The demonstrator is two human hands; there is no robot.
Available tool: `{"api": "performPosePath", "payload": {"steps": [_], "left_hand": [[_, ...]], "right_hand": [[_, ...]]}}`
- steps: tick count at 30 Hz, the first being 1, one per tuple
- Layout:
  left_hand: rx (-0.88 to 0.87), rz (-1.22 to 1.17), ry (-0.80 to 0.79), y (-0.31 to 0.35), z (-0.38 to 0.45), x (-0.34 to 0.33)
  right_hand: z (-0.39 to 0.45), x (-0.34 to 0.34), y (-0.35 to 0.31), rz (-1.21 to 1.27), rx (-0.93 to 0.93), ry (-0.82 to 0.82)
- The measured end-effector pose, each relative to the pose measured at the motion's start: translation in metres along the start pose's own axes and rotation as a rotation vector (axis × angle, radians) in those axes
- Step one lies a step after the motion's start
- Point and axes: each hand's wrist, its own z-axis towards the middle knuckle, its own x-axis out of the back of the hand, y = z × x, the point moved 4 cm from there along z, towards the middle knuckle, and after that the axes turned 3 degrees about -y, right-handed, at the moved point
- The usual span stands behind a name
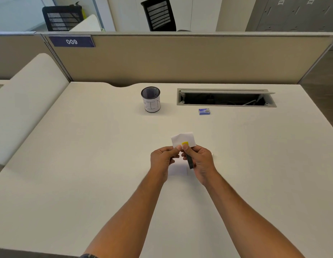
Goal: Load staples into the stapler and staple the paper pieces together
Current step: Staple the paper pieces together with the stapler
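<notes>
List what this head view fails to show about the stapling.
- Stapler: mostly hidden inside the right hand; staples unseen.
- Paper pieces: lower edge covered by the left hand fingers; count unclear.
- Blue box: label too small.

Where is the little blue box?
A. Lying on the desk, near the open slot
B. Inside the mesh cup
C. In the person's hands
A: the little blue box lies on the desk, just in front of the open slot, apart from both hands.
</notes>
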Motion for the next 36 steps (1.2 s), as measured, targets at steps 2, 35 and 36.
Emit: {"api": "performPosePath", "payload": {"steps": [2, 35, 36], "left_hand": [[0.0, -0.005, 0.008, -0.001, 0.0, 0.001], [-0.115, 0.103, -0.039, 0.013, -0.003, -0.011], [-0.108, 0.103, -0.041, 0.012, -0.003, -0.011]], "right_hand": [[0.0, 0.001, 0.0, 0.004, -0.004, 0.003], [0.004, 0.003, 0.004, -0.002, -0.071, 0.125], [0.004, 0.003, 0.004, -0.002, -0.072, 0.131]]}}
